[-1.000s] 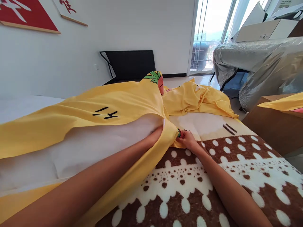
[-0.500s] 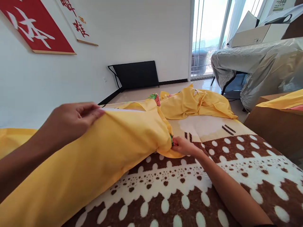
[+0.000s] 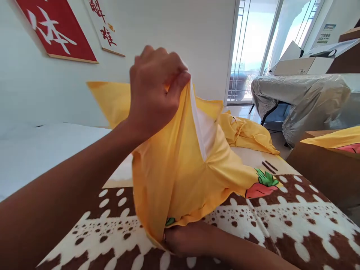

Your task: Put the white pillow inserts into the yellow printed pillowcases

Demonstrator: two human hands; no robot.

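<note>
A yellow pillowcase (image 3: 182,180) with a white-edged opening hangs between my two hands. My left hand (image 3: 159,92) is raised at the centre, its fingers pinched on the cloth beside the white strip. Low down, my right hand (image 3: 191,240) is closed on the bottom edge of the pillowcase, and its fingertips are partly hidden by the fabric. A red strawberry-like print with green leaves shows on the corner that spreads to the right. Beneath it lies a brown and cream patterned blanket (image 3: 292,217).
Another yellow cloth (image 3: 250,131) lies crumpled on the blanket's far side. At the right stands a cardboard box (image 3: 317,165) with yellow fabric on top. Plastic-covered furniture (image 3: 303,97) carries boxes behind it. A white surface (image 3: 56,153) is at the left.
My left hand has risen and moved right, lifting the pillowcase's opening. My right hand has moved down and left with the lower edge. The pillowcase has swung upright, baring the blanket at the left.
</note>
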